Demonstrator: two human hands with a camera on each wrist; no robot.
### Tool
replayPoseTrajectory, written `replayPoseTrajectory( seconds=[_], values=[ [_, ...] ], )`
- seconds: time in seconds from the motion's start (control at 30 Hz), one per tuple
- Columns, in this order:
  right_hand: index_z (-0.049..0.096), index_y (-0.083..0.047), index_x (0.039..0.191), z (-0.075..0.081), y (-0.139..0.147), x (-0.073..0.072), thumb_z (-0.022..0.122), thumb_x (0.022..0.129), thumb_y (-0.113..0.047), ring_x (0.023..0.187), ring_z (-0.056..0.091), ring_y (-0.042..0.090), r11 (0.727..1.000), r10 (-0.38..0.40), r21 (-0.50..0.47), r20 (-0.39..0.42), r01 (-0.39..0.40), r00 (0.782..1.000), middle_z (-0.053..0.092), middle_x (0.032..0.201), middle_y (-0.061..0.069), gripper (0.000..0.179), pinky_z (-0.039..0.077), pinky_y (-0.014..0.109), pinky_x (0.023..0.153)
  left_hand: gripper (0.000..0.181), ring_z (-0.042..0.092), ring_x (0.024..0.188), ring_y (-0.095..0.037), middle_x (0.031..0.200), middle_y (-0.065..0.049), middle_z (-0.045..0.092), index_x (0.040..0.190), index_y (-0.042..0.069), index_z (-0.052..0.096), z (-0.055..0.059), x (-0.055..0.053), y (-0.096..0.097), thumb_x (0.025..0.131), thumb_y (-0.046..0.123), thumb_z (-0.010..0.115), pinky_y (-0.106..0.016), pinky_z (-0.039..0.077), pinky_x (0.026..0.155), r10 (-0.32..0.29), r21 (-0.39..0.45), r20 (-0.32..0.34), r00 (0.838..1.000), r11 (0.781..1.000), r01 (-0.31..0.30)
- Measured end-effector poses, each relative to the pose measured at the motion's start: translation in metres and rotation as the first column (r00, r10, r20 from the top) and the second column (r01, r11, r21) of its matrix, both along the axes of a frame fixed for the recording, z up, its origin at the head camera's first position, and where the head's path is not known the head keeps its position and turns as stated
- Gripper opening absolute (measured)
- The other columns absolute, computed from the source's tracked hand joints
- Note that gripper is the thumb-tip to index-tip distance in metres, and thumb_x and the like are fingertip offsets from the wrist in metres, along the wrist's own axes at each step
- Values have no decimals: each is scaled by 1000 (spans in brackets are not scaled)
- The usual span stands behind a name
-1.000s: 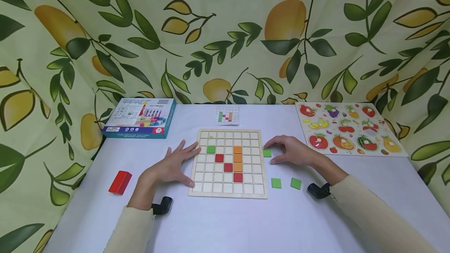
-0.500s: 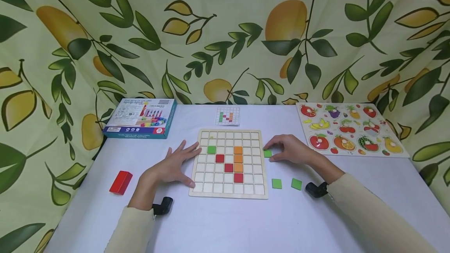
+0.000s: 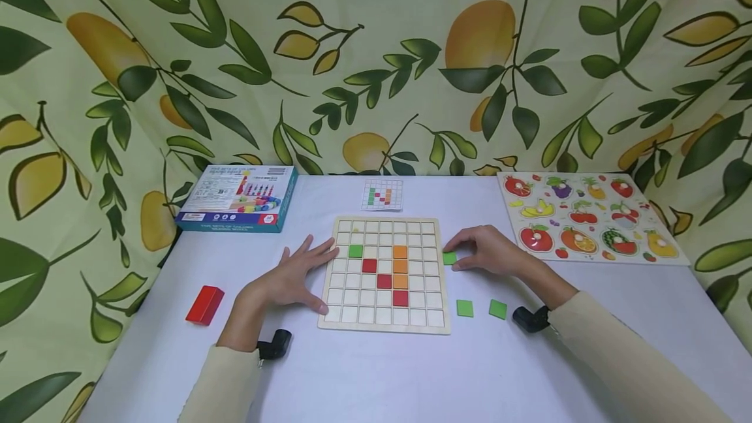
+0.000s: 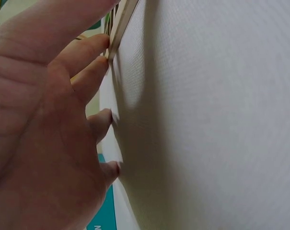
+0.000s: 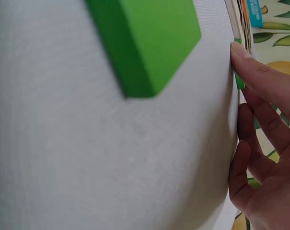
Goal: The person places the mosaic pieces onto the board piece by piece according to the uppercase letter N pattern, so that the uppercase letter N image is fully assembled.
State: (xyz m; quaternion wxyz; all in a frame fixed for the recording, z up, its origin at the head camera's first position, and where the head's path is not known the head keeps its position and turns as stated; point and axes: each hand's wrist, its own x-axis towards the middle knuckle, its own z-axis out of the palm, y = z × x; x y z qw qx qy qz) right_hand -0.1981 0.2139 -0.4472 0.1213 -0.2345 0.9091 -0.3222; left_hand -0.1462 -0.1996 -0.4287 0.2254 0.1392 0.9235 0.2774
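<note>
A wooden grid board (image 3: 367,315) lies in the middle of the table in the head view. Set in its squares are one green tile (image 3: 355,250), several red tiles (image 3: 384,281) in a diagonal and a column of orange tiles (image 3: 400,266). My left hand (image 3: 288,279) rests with spread fingers along the board's left edge. Just off the right edge, my right hand (image 3: 487,252) pinches a green tile (image 3: 449,258) between thumb and fingers, low at the tabletop. Two loose green tiles (image 3: 465,308) lie nearer to me; one green tile (image 5: 159,43) looms large in the right wrist view.
Behind the board lies a small card (image 3: 382,195) printed with a coloured grid pattern. A teal-and-white box (image 3: 237,198) stands at the back left, and a red block (image 3: 205,305) sits left of my left arm. A fruit picture board (image 3: 593,256) lies at the back right.
My right thumb has drawn slightly closer to the green tile beside the board. The left hand and the tiles on the board have stayed put.
</note>
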Motion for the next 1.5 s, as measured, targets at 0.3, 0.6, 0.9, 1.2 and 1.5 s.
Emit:
replayPoseTrajectory(
  seconds=[0.3, 0.6, 0.9, 1.2, 1.5],
  values=[
    [78, -20, 109, 4, -2, 1, 88, 78, -15, 110, 67, 18, 1000, -21, 16, 30, 21, 999, 78, 113, -3, 33, 55, 44, 104, 111, -6, 163, -35, 174, 4, 18, 159, 28, 37, -2, 0, -2, 64, 39, 95, -67, -10, 126, 11, -9, 11, 1000, 1000, -11],
    [77, -19, 110, 6, 6, -1, 86, 81, -14, 109, 66, 19, 1000, -28, 0, 48, 28, 998, 78, 114, 0, 31, 55, 32, 98, 111, -6, 163, -35, 174, 5, 18, 159, 29, 36, 0, -2, 2, 65, 39, 95, -68, -10, 126, 6, -16, 6, 1000, 1000, -6],
    [77, -12, 106, 9, 12, -3, 84, 82, -8, 92, 68, 15, 994, -40, -97, 30, 43, 999, 77, 109, 7, 25, 56, 14, 79, 111, -6, 163, -34, 173, 5, 19, 158, 29, 37, -2, -2, 1, 64, 39, 95, -68, -9, 126, 11, -18, 9, 1000, 1000, -11],
    [83, -11, 99, 18, 9, -8, 82, 83, -5, 116, 69, 31, 987, -80, -134, 29, 83, 996, 77, 116, 11, 17, 53, 8, 83, 110, -5, 163, -36, 173, 3, 21, 158, 27, 39, -1, -1, 1, 64, 37, 95, -69, -8, 126, 11, -20, -5, 1000, 1000, -11],
    [82, -9, 102, 25, -8, -13, 80, 85, -2, 118, 71, 33, 985, -46, -165, 12, 47, 999, 78, 118, 12, 19, 54, 10, 79, 110, -3, 162, -38, 173, 1, 22, 158, 26, 39, -2, -1, 1, 64, 38, 95, -71, -7, 125, 7, -15, -20, 1000, 1000, -7]
  ],
)
